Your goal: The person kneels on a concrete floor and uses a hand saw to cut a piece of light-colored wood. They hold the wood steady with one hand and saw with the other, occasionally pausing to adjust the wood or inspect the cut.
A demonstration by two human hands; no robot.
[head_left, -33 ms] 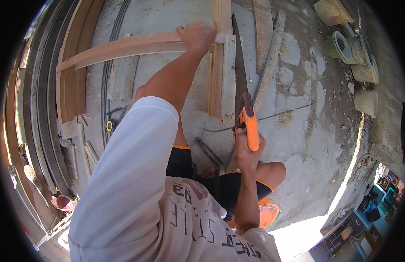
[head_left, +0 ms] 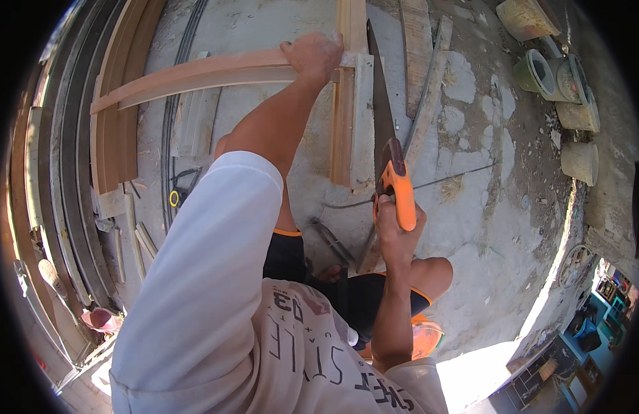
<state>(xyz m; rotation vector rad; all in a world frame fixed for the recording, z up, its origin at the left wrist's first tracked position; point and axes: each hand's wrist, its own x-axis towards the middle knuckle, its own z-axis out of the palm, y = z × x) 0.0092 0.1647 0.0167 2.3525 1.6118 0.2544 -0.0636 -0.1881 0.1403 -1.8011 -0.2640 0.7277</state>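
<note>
My left hand (head_left: 318,56) is wrapped over the end of a curved-looking wooden rail (head_left: 216,67), where it meets an upright wooden piece (head_left: 342,131). Its fingertips are partly hidden behind the wood. In my right hand (head_left: 398,231) is the orange handle of a handsaw (head_left: 403,196), with fingers closed round it. The saw's long dark blade (head_left: 382,96) points away from me. It runs along the right side of a pale, weathered wood strip (head_left: 363,114) fixed beside the upright; whether it touches the strip, I cannot tell.
Long planks and metal bars (head_left: 67,159) line the left side. Loose boards (head_left: 417,62) lie on the concrete to the right of the saw. Several buckets (head_left: 533,72) stand at the far right. A dark hand tool (head_left: 331,239) lies near my knees, and an orange container (head_left: 425,336) is by my right leg.
The saw handle and my right hand have shifted slightly right, tilting the blade a little. My left hand keeps its place on the rail.
</note>
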